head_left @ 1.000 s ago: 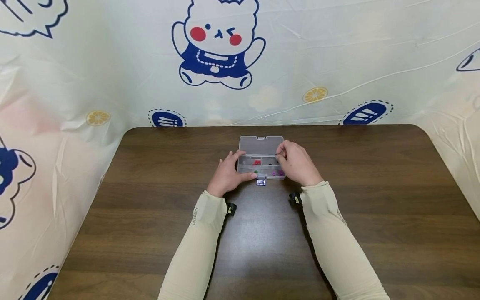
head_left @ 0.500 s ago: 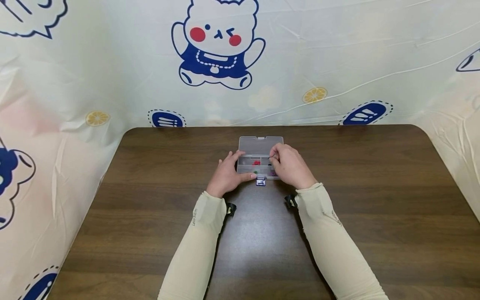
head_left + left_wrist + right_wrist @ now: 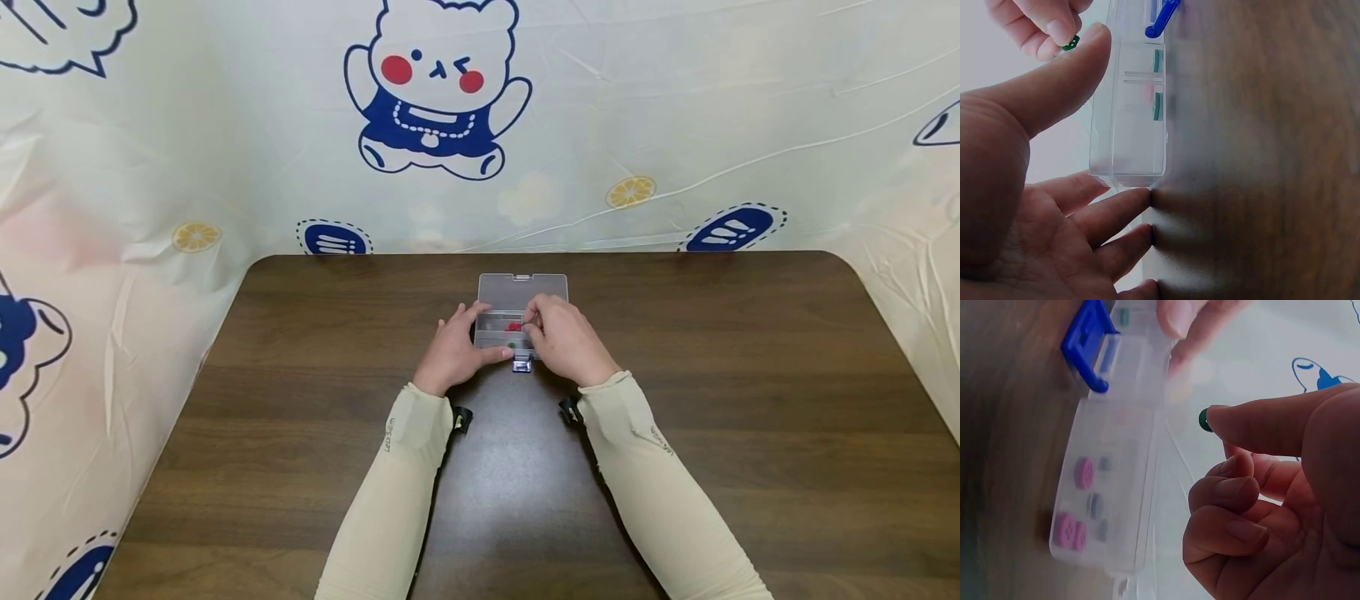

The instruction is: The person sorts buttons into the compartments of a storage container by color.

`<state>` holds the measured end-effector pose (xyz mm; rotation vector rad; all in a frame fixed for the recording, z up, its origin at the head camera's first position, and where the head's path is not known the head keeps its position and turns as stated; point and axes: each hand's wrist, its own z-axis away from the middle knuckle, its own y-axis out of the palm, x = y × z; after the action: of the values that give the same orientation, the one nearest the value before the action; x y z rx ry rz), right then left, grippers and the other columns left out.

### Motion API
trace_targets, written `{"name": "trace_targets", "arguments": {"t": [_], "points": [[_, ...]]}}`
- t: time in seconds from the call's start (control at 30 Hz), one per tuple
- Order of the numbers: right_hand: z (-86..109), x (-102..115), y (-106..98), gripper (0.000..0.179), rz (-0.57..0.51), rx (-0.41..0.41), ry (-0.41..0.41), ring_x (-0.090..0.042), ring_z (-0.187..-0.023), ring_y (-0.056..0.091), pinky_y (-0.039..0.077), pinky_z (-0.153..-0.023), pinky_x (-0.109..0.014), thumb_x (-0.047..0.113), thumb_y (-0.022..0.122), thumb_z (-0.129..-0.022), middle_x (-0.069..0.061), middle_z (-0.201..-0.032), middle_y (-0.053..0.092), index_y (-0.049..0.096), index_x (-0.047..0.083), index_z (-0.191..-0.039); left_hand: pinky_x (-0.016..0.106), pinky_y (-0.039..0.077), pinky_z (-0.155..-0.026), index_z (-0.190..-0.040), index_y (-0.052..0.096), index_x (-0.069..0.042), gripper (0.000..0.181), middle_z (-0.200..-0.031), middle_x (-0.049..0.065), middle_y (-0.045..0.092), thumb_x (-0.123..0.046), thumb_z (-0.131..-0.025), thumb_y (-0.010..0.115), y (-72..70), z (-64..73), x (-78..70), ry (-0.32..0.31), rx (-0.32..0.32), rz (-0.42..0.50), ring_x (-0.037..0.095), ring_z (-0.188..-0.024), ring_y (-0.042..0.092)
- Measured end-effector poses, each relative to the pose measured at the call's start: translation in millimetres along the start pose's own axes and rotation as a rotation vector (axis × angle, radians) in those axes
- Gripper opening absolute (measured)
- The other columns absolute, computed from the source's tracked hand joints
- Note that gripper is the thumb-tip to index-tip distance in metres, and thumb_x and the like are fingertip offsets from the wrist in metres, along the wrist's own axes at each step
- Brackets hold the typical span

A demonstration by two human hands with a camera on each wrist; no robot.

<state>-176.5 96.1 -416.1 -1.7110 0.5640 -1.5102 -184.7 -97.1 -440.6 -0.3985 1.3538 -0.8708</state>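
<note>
Near the table's far edge stands a small clear plastic box (image 3: pixel 498 338), its lid (image 3: pixel 517 289) laid back. My left hand (image 3: pixel 453 350) holds the box's left end, thumb along the front rim and index finger at the back. Over the compartments, my right hand (image 3: pixel 570 337) pinches a small green button (image 3: pixel 1205 420) between thumb and index finger; its holes show in the left wrist view. Red pieces (image 3: pixel 513 327) lie in a back compartment. Through the wall show pink buttons (image 3: pixel 1085 474), dark grey ones (image 3: pixel 1095 505) and green ones (image 3: pixel 1157 106).
A blue latch (image 3: pixel 1085 347) sticks out from the box's front, over the brown wooden table (image 3: pixel 517 500). Behind the table hangs a pale curtain (image 3: pixel 600 125) with cartoon prints. Black wrist camera mounts (image 3: pixel 462 418) sit under both sleeves.
My right hand has moved left across the box, from its right end to about the middle, with the pinched button. The left hand and the box have stayed in place.
</note>
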Motion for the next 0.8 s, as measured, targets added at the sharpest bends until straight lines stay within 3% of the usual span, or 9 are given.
{"name": "trace_targets", "arguments": {"t": [0.3,0.8], "points": [[-0.4,5,11,0.004,0.014,0.02,-0.047,-0.021,-0.077,0.054,0.047,-0.068,-0.035,0.011,0.062,-0.099,-0.005,-0.09,0.059,0.064,0.007,-0.097,0.047,0.005,-0.125,-0.152,0.043,-0.016,0.081,-0.161,0.012,0.034,-0.042,-0.085,0.081,0.3,-0.4,-0.9,0.003,0.008,-0.008,0.027,-0.153,0.019],[-4.5,7,21,0.003,0.053,0.025,-0.091,-0.023,-0.081,0.056,0.05,-0.074,-0.038,0.009,0.063,-0.098,-0.007,-0.091,0.059,0.063,0.006,-0.098,0.049,0.006,-0.125,-0.151,0.044,-0.015,0.081,-0.161,0.013,0.033,-0.042,-0.085,0.081,0.4,0.1,-0.2,0.004,-0.002,-0.01,0.028,-0.152,0.019]]}}
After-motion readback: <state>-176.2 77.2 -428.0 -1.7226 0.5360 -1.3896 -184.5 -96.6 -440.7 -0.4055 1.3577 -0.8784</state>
